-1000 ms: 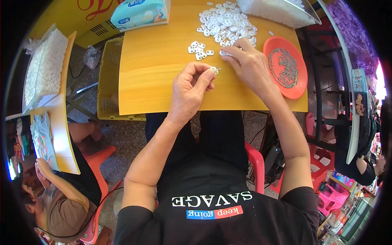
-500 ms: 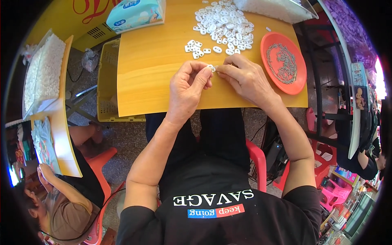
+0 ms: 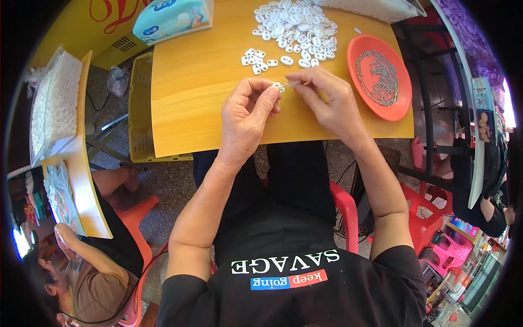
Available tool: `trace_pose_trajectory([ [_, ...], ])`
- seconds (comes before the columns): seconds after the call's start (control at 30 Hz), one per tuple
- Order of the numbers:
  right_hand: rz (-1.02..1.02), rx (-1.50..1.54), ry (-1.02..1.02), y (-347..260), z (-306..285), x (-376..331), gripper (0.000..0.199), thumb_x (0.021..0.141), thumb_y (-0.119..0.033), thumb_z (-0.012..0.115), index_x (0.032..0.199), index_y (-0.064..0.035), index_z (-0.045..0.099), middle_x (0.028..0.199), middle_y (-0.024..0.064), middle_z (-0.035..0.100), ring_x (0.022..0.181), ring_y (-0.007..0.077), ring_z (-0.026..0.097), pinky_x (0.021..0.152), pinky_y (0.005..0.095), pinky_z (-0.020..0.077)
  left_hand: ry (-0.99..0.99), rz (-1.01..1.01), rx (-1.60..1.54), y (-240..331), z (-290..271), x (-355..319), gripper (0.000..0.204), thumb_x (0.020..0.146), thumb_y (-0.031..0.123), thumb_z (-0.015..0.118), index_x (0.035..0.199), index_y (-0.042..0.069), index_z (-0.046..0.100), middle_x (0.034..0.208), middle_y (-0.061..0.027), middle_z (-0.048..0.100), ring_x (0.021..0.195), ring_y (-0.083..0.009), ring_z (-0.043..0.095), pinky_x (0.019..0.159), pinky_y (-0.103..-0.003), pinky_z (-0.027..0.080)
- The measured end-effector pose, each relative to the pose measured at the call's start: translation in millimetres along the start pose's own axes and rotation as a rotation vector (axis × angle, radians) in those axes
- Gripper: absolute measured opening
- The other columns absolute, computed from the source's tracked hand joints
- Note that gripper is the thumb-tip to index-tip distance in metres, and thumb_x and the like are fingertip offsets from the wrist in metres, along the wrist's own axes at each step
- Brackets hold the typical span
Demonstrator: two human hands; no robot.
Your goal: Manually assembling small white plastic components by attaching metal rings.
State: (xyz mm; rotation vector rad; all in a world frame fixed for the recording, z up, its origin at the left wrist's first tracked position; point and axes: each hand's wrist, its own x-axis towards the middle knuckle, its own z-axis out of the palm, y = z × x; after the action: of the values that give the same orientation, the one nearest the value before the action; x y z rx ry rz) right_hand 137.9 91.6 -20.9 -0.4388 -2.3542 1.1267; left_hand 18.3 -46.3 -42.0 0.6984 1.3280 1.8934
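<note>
My left hand (image 3: 248,111) pinches a small white two-holed plastic piece (image 3: 279,86) between thumb and fingertips, above the near part of the table. Close to its right side, my right hand (image 3: 327,101) has thumb and forefinger closed on a thin greyish bit (image 3: 289,84), too small to name, that points at the white piece. Beyond my hands lies a heap of white oval plastic pieces (image 3: 297,27), with a smaller group of white pieces (image 3: 256,59) to its left. A red plate (image 3: 399,111) to my right holds many small grey metal parts.
The yellow wooden table (image 3: 190,114) bears a blue tissue pack (image 3: 174,19) at the far left and a clear bin of white pieces (image 3: 376,11) at the far right. A co-worker (image 3: 98,278) sits at a side table on the left. A red chair (image 3: 346,212) is beneath me.
The right hand has drawn slightly away from the white piece, its fingers straighter, and the thin bit now shows between the hands. The view has shifted slightly.
</note>
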Motion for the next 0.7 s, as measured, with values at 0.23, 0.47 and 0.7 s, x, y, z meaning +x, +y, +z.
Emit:
trace_pose_trajectory([
  [0.23, 0.213, 0.4, -0.017, -6.3, 0.6, -0.8, 0.019, 0.096, -0.009, 0.061, 0.113, 0.0003, 0.064, 0.095, 0.0032, 0.065, 0.085, 0.0097, 0.061, 0.078, 0.0229, 0.0492, -0.002, -0.025, -0.01, 2.6, 0.0, -0.3, 0.01, 0.096, 0.01, 0.061, 0.098, 0.001, 0.059, 0.085, -0.0018, 0.062, 0.072, -0.0064, 0.057, 0.067, -0.021, 0.047],
  [0.47, 0.214, 0.571, 0.051, -5.9, 3.8, -2.8, 0.018, 0.094, -0.005, 0.062, 0.111, 0.0025, 0.062, 0.091, 0.0041, 0.065, 0.083, 0.0086, 0.061, 0.075, 0.0231, 0.051, -0.012, -0.039, -0.019, 3.2, -1.7, 1.1, 0.01, 0.096, 0.011, 0.061, 0.096, 0.001, 0.059, 0.083, -0.0014, 0.061, 0.07, -0.0063, 0.057, 0.066, -0.021, 0.047],
  [0.7, 0.185, 0.514, 0.067, -6.6, 7.1, -2.4, 0.016, 0.095, -0.005, 0.062, 0.109, 0.0026, 0.065, 0.092, 0.003, 0.066, 0.085, 0.0075, 0.061, 0.076, 0.0222, 0.0511, -0.01, -0.038, 0.023, 2.5, -1.6, 1.4, 0.012, 0.095, 0.013, 0.061, 0.095, 0.001, 0.059, 0.082, -0.001, 0.061, 0.069, -0.0055, 0.056, 0.064, -0.021, 0.046],
])
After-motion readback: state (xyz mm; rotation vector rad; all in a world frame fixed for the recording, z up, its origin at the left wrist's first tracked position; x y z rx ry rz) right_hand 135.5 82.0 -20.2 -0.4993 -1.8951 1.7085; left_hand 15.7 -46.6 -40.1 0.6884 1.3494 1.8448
